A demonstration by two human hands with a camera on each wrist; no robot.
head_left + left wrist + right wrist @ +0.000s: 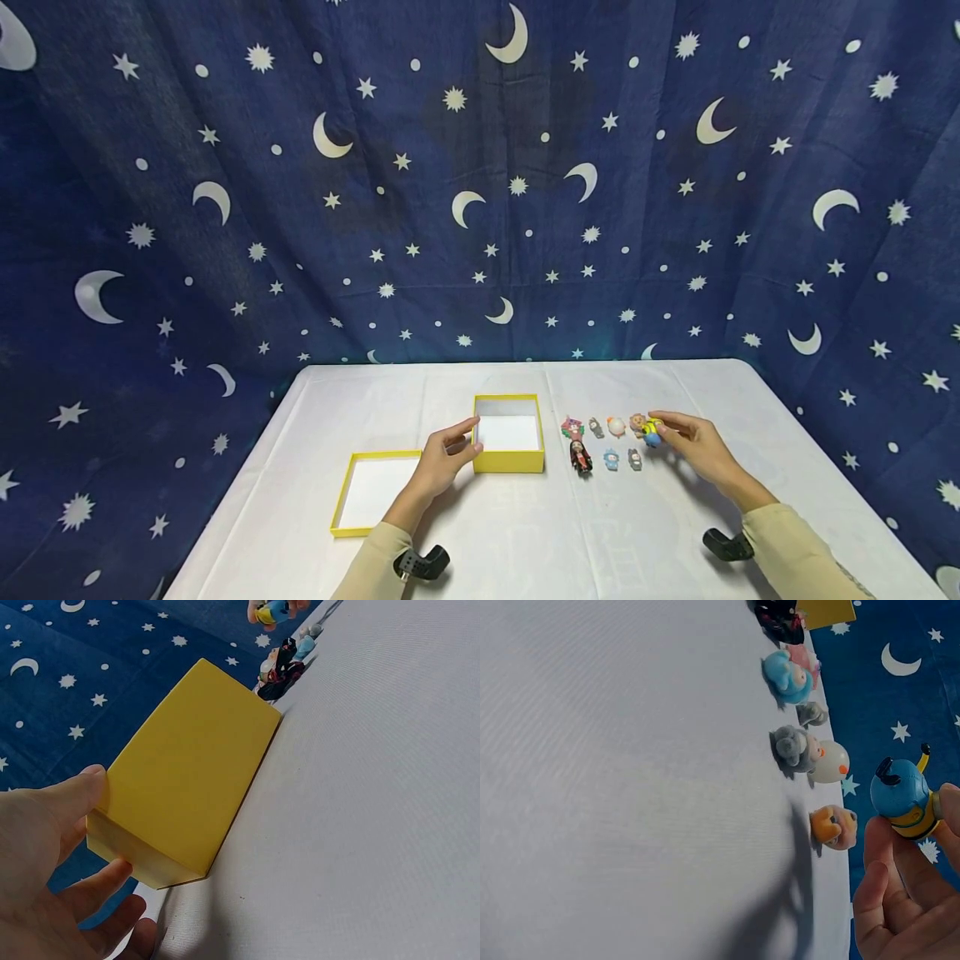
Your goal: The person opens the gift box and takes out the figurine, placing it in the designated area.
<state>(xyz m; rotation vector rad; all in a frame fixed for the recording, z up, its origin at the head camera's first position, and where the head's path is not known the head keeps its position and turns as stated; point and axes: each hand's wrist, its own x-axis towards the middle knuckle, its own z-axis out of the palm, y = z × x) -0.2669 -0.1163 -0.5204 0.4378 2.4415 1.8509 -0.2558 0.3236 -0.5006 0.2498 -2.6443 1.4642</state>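
My left hand (442, 458) grips the left side of an open yellow box (510, 461) with a white inside. In the left wrist view its thumb lies at the box's upper corner and a fingertip touches the narrow side wall. Above the table, my right hand (701, 450) pinches a small yellow and blue minion figure (652, 432) between thumb and fingers. The right wrist view shows the minion figure (900, 791) with its blue part towards the camera. Beside it in the head view is a brownish-pink figure (637, 423), partly covered by the minion.
Several small figures lie between box and right hand: a dark-haired doll (580, 458), a pink figure (572, 427), a white round one (616, 427), a blue one (611, 459) and grey ones (635, 459). A yellow-rimmed lid (367, 492) lies left on the white table (525, 542).
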